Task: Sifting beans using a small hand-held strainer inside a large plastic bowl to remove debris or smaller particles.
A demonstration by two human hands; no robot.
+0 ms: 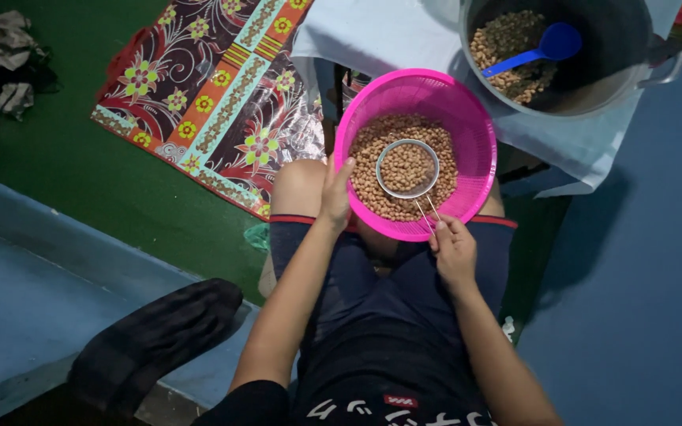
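Green floor and a patterned mat (215,95) lie behind; left hand (335,197) grips the pink basket (467,126) rim at nine o'clock; right hand (453,251) pinches the sieve (407,168) handle at five o'clock, sieve resting on the nuts (372,142); best kept level, basket steadied.

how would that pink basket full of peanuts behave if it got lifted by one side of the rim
The pink plastic basket would probably flex, since its walls look thin and slotted. The peanuts heaped inside likely make it bottom-heavy, and they would slide toward the low side. It rests on the knees with only the left hand on its rim, so it may tip.
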